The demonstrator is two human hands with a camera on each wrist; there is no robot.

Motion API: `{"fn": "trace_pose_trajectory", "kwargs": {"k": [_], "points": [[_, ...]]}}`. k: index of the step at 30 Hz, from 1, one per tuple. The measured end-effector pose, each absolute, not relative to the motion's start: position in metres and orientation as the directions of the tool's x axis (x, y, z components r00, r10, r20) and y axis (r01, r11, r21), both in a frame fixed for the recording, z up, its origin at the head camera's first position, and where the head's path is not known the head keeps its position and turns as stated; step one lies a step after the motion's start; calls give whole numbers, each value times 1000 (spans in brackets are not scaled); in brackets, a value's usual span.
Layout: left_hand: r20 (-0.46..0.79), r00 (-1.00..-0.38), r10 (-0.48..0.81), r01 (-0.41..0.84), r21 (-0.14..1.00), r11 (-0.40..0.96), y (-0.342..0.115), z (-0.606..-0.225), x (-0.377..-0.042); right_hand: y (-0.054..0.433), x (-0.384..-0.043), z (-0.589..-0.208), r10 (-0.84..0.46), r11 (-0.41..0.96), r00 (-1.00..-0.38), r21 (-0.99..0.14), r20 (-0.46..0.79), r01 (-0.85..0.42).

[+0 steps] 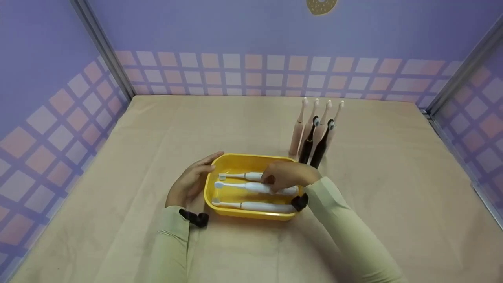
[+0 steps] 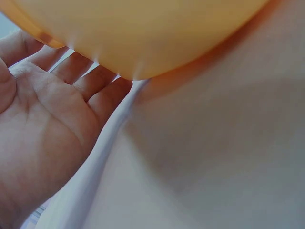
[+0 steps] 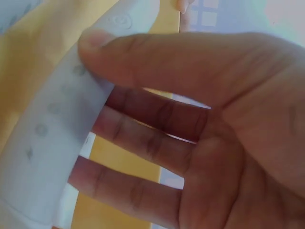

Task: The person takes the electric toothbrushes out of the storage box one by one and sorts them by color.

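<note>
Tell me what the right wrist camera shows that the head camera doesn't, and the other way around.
Only the right wrist view shows the small markings along the handle of the white toothbrush being held, and the palm of the right hand.

Only the head view shows the pink toothbrushes and black toothbrushes standing on the table, plus the donut picture.

Both show the right hand gripping a white toothbrush, the yellow tray and some patterned wall.

Bolt-like sign on white toothbrush
</note>
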State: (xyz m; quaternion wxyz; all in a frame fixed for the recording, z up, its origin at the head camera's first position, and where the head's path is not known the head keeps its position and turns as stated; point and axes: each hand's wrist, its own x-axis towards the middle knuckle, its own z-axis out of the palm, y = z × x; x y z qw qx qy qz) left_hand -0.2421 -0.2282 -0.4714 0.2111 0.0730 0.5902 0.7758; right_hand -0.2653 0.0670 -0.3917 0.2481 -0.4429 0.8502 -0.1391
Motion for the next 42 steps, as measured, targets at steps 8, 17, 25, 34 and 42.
{"fn": "trace_pose_trajectory", "kwargs": {"k": [8,17,25,34,42], "points": [[-132,-902,411,-229,954,-196,-228,-472,-242,72,-262,-388,-857,514,-467,-437,-219,-738],[-156,-902,402,-255,945,-205,-229,-472,-241,80,-255,-382,-882,454,-458,-471,-113,-756],[-161,-900,406,-259,945,-198,-229,-472,-240,92,-252,-377,-890,386,-455,-494,23,-779],[-159,-895,417,-260,945,-200,-229,-471,-241,106,-246,-378,-868,333,-475,-537,146,-775],[-163,-898,410,-263,943,-203,-229,-471,-241,123,-244,-383,-817,296,-538,-649,209,-701]]}}
